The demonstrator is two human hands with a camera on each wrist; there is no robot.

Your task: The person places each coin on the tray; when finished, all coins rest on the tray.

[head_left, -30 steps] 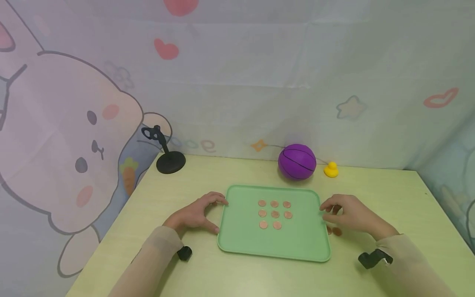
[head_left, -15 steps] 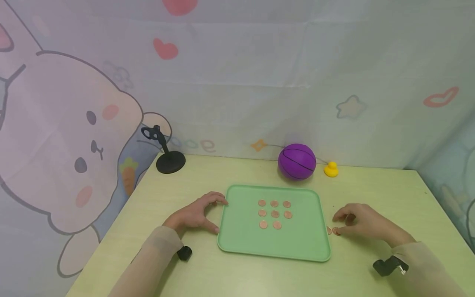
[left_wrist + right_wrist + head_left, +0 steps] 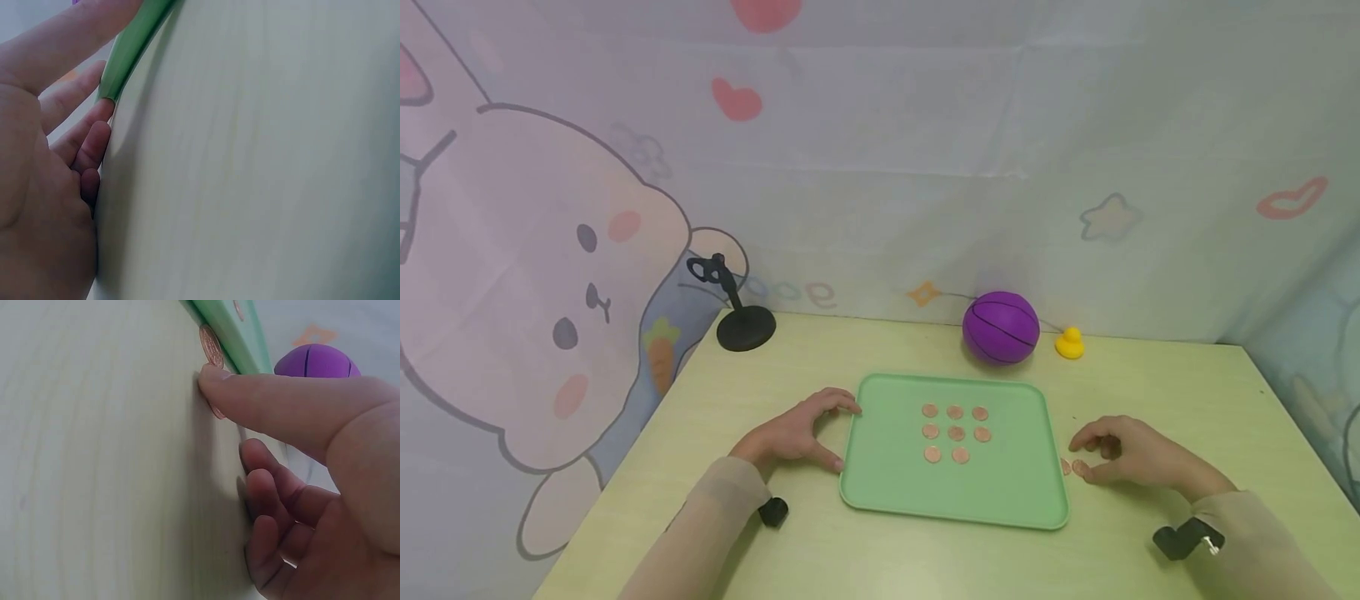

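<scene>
A light green tray (image 3: 887,479) lies on the table with several copper coins (image 3: 956,433) in it, set in rows, the front row having two. My left hand (image 3: 793,429) rests at the tray's left edge, thumb and fingers spread along the rim. Outside the right edge, two more coins lie on the table. My right hand (image 3: 1131,450) has its thumb on the outer coin (image 3: 1078,467), while its other fingers stay bent and apart from the thumb. In the right wrist view the thumb (image 3: 262,400) covers part of that coin; the inner coin (image 3: 211,345) lies against the tray.
Behind the tray sit a purple ball (image 3: 1001,327) and a yellow rubber duck (image 3: 1070,343). A black stand (image 3: 746,327) with a round base is at the table's back left corner. A printed cloth (image 3: 880,167) hangs behind the table.
My right hand has moved from the tray's right rim rightward and toward me, its thumb coming onto the outer coin. The left hand, tray and coins in it have stayed put.
</scene>
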